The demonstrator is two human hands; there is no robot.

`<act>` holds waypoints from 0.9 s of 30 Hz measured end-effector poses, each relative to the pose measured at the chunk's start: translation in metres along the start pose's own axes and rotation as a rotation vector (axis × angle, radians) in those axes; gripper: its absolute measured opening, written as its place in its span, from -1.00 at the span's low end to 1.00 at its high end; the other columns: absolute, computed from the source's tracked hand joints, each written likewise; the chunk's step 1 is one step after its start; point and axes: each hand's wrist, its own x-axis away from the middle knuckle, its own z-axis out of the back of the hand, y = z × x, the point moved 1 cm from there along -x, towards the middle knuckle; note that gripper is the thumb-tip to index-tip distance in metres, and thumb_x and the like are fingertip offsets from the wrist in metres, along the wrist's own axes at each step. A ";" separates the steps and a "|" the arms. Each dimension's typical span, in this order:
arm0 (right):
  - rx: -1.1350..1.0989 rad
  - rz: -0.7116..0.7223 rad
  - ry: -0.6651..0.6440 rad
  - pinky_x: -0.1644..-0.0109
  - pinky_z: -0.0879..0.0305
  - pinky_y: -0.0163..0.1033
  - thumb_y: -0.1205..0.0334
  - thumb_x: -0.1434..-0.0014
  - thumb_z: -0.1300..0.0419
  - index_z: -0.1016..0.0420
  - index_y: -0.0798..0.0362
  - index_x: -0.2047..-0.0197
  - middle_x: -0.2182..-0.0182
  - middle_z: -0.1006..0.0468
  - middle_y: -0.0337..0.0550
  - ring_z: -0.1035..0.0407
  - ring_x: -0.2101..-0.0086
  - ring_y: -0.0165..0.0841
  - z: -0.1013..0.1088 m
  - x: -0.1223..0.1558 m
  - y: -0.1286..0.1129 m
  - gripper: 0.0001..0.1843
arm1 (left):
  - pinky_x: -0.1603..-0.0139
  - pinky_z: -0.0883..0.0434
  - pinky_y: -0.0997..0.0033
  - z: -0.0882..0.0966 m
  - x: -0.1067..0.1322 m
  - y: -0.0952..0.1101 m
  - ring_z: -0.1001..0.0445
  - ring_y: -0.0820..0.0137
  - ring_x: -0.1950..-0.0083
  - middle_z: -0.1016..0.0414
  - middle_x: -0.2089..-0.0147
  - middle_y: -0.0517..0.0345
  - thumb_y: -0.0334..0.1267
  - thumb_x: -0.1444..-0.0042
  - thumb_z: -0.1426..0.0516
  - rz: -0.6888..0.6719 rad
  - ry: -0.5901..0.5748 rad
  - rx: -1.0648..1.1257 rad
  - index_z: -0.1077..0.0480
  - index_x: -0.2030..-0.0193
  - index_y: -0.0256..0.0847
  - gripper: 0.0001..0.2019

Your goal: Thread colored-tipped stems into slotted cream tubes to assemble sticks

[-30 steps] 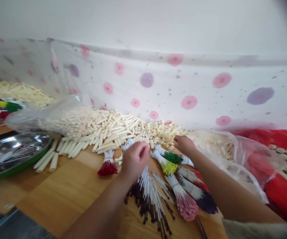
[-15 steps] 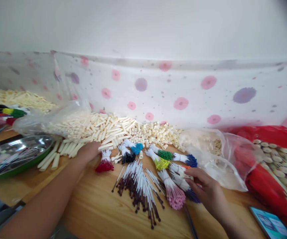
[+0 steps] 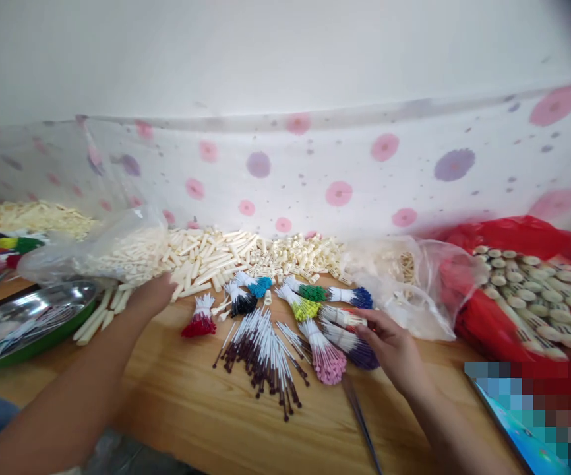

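Observation:
My left hand [image 3: 154, 295] reaches to the near edge of a heap of cream plastic tubes [image 3: 206, 257]; its fingers are hidden behind the hand. My right hand [image 3: 389, 346] is closed in a pinch on a small cream plastic piece [image 3: 357, 319], over bundles of white-stemmed sticks with coloured tips. Close to it lie a purple-tipped bundle [image 3: 359, 353] and a pink-tipped bundle [image 3: 326, 359]. Loose brown-tipped sticks [image 3: 266, 356] fan out mid-table. Red [image 3: 199, 320], black [image 3: 240, 300], blue-green [image 3: 256, 284], yellow [image 3: 302, 305] and dark blue [image 3: 355, 297] bundles stand around them.
A metal bowl [image 3: 80, 297] with sticks is at left, beside longer cream tubes [image 3: 95, 323]. Tweezers [image 3: 362, 422] lie at front. On the right are a clear bag [image 3: 428, 310], a red bag [image 3: 508, 234] of bundled cream pieces and a phone [image 3: 508, 415].
The view has swung right, so things sit further left in the picture. My left hand has stayed by the tubes, and my right hand still pinches the small piece by the bundles.

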 end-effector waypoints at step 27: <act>-0.400 -0.063 0.008 0.30 -0.37 -0.31 0.30 0.02 -0.34 -0.57 -0.06 0.24 0.33 -0.58 -0.23 -0.43 0.32 -0.39 0.022 0.000 -0.030 -0.79 | 0.59 0.00 0.58 -0.096 0.098 0.235 -0.05 0.65 0.63 -0.12 0.64 0.35 -0.18 0.10 -0.30 -0.117 -0.752 1.626 -0.50 0.29 -0.27 -0.75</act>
